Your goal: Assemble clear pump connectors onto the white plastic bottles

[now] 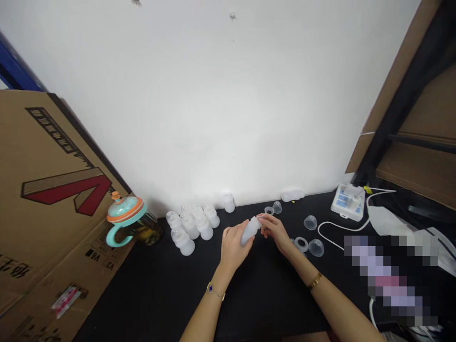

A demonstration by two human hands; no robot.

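Observation:
My left hand [235, 242] is wrapped around a white baby bottle [249, 232], tilted with its neck up and to the right. At the bottle's neck, the fingers of my right hand [273, 230] are pinched together; what they hold there is too small to make out. Left of my hands stands a cluster of several white baby bottles [192, 225] with clear caps. Another bottle [229, 203] stands alone by the wall. To the right lie clear dome caps [310, 222] and translucent rings [301, 244], some partly hidden behind my right forearm.
A jug [126, 213] with a turquoise and orange lid stands at the left, before a large cardboard box [60, 190]. A white bottle [292, 195] lies by the wall. At the right are a white power strip [348, 203], its cable and white sheets [388, 221].

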